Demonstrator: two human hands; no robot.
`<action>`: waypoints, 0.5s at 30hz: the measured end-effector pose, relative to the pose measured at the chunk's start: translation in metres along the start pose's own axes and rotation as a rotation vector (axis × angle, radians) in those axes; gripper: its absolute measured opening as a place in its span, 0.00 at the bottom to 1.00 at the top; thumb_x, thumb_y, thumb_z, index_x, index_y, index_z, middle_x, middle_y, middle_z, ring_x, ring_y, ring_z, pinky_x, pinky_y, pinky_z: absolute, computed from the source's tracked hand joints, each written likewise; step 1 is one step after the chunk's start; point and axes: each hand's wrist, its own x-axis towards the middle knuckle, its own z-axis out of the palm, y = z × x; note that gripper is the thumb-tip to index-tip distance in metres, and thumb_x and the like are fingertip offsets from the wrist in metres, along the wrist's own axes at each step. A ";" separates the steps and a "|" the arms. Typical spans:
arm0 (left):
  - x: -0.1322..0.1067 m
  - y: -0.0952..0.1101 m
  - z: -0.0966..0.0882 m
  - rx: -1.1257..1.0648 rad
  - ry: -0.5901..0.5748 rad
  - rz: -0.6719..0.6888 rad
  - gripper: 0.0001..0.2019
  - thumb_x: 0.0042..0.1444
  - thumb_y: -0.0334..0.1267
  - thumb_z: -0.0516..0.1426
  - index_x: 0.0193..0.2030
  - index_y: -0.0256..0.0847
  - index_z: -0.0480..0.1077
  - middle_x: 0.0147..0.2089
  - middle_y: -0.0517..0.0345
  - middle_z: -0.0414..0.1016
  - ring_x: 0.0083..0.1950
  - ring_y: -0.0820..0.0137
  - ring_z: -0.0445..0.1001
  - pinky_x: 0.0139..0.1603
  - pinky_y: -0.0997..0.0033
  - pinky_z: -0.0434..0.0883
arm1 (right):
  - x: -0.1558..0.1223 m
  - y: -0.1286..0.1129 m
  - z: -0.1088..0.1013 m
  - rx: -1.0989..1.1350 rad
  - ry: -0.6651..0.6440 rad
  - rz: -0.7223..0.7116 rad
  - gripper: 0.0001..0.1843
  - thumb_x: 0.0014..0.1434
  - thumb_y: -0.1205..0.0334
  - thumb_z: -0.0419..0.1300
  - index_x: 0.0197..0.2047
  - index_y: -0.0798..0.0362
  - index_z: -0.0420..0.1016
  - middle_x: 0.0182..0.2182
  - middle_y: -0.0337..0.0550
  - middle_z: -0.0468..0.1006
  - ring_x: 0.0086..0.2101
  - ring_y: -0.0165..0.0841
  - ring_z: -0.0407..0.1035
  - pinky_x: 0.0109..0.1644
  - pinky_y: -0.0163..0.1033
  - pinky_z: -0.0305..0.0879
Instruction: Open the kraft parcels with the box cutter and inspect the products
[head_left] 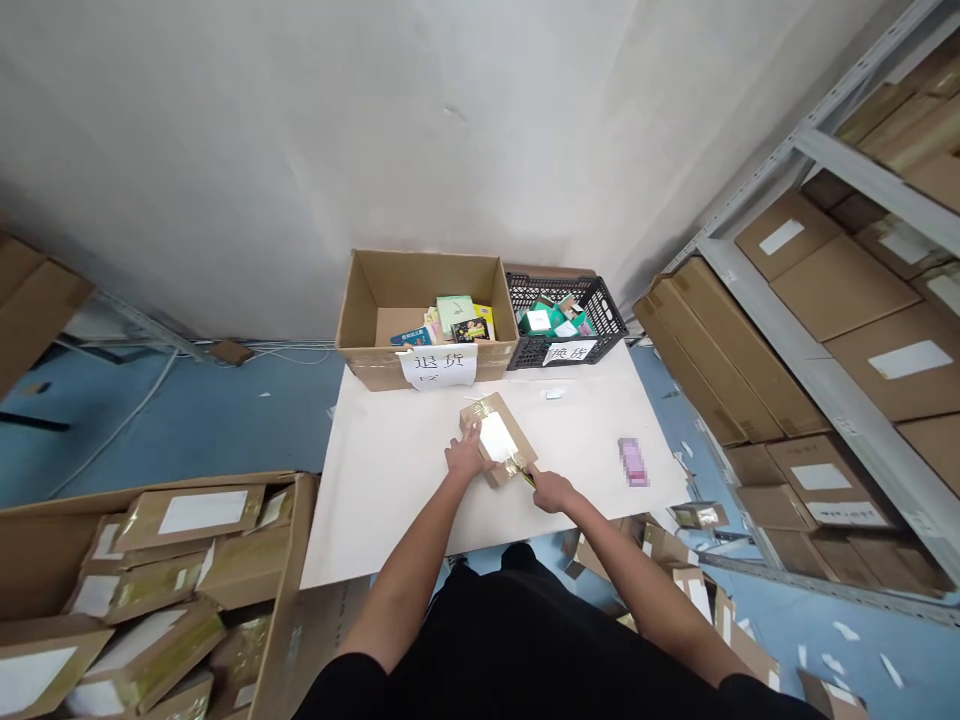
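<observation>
A small taped cardboard box (pixel 525 437) with a white label (pixel 497 439) on top lies at an angle on the white table (pixel 360 480). My left hand (pixel 466 453) holds the box by its left side, fingers and thumb spread over the edge. At the box's near right corner, my right hand (pixel 552 491) is closed around a utility knife (pixel 529 479), yellow and dark where it shows. Its tip is against or very near the taped end; the blade itself is too small to make out.
Behind the box stand an open carton (pixel 375 369) with booklets and a black crate (pixel 534 355) with green boxes. A pixelated pink item (pixel 634 462) lies at right. A large carton (pixel 302 520) of parcels is at left, shelving (pixel 832 160) at right; parcels and paper scraps litter the floor.
</observation>
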 end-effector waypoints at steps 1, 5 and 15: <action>0.001 0.000 0.000 -0.003 -0.009 0.002 0.69 0.40 0.70 0.67 0.81 0.60 0.30 0.84 0.61 0.21 0.70 0.37 0.62 0.62 0.44 0.69 | -0.008 0.009 0.002 0.001 -0.014 0.018 0.37 0.54 0.68 0.61 0.68 0.43 0.68 0.47 0.51 0.84 0.44 0.50 0.79 0.43 0.44 0.67; 0.003 0.004 0.001 -0.020 -0.041 -0.011 0.70 0.41 0.69 0.67 0.81 0.61 0.26 0.83 0.66 0.16 0.70 0.38 0.62 0.59 0.47 0.71 | -0.024 0.040 0.004 0.132 0.106 0.083 0.35 0.59 0.66 0.58 0.69 0.42 0.66 0.46 0.48 0.84 0.43 0.47 0.80 0.42 0.41 0.66; -0.023 0.039 0.016 0.014 0.021 -0.132 0.59 0.54 0.67 0.59 0.82 0.48 0.30 0.84 0.48 0.21 0.71 0.39 0.63 0.63 0.46 0.69 | 0.074 -0.002 0.009 0.426 0.513 0.278 0.50 0.70 0.43 0.52 0.81 0.58 0.31 0.55 0.62 0.80 0.53 0.51 0.78 0.53 0.48 0.70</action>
